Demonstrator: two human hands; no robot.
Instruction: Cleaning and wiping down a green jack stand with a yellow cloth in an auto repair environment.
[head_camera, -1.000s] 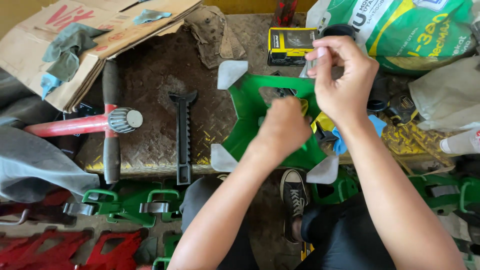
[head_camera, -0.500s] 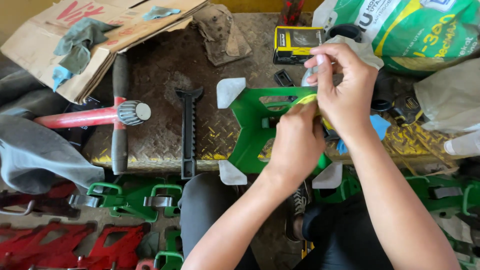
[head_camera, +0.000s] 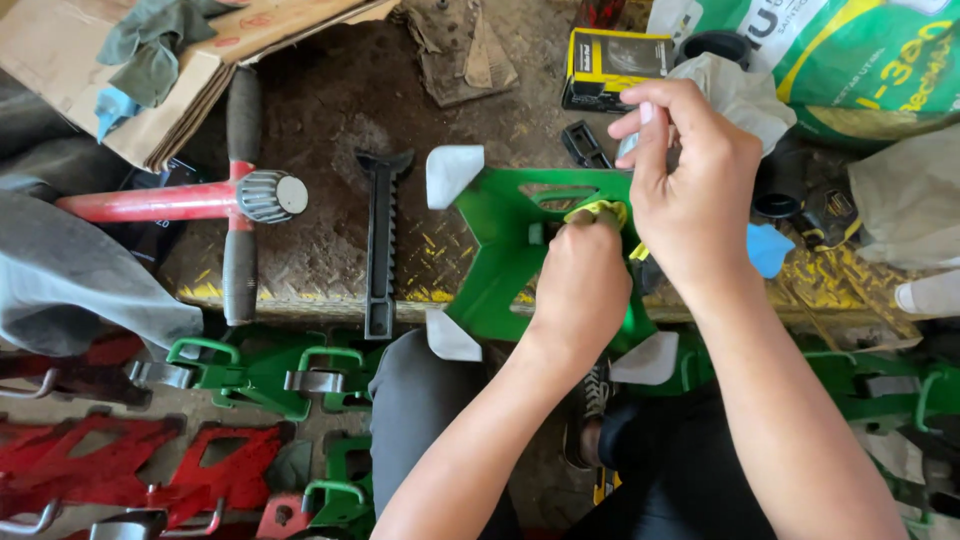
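I have the green jack-stand base (head_camera: 500, 260) lying flat on the dirty checker-plate bench (head_camera: 330, 250), my left hand (head_camera: 580, 290) closed on a yellow-green rag (head_camera: 598, 211) against it and my right hand (head_camera: 695, 190) pinching something small above; next I judge careful rubbing.

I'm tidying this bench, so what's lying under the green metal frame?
The green metal frame rests on worn yellow checker plate. Both hands cover its right side, so anything beneath there is hidden.
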